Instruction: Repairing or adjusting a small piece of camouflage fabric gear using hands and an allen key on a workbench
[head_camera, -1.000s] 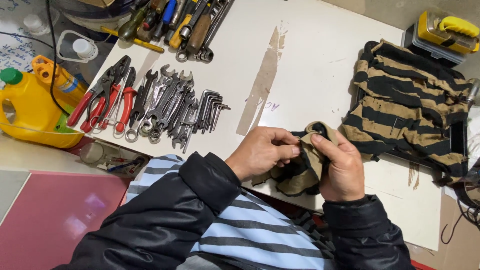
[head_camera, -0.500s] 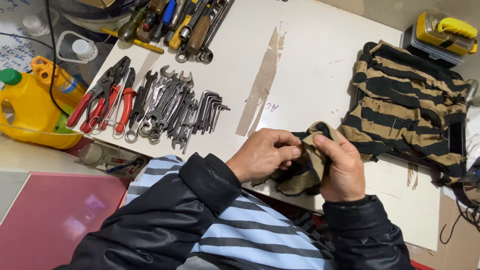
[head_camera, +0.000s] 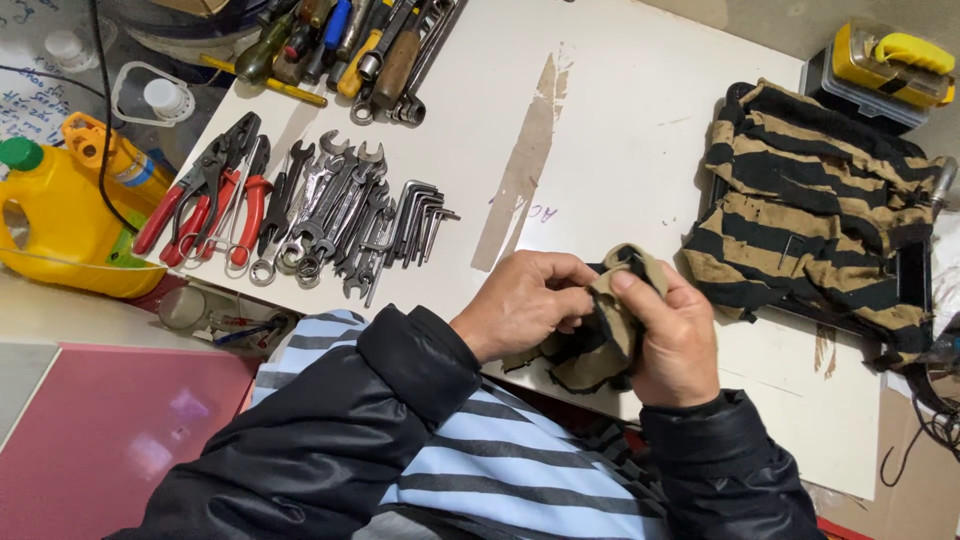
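Both hands hold a small tan and black striped rag (head_camera: 598, 335) over the front edge of the white board (head_camera: 620, 150). My left hand (head_camera: 525, 305) grips the rag's left side with its fingers curled under. My right hand (head_camera: 675, 335) wraps the rag's right side, thumb pressed on top of the cloth. What lies inside the rag is hidden. A larger striped cloth (head_camera: 810, 215) of the same pattern lies bunched to the right, apart from my hands.
A row of wrenches and hex keys (head_camera: 345, 215) and red-handled pliers (head_camera: 215, 195) lie on the board's left part. Screwdrivers (head_camera: 345, 45) sit at the top left. A yellow jug (head_camera: 60, 215) stands far left, a yellow case (head_camera: 885, 60) at top right.
The hands have shifted slightly on the rag, working the cloth between them. Nothing else has moved.
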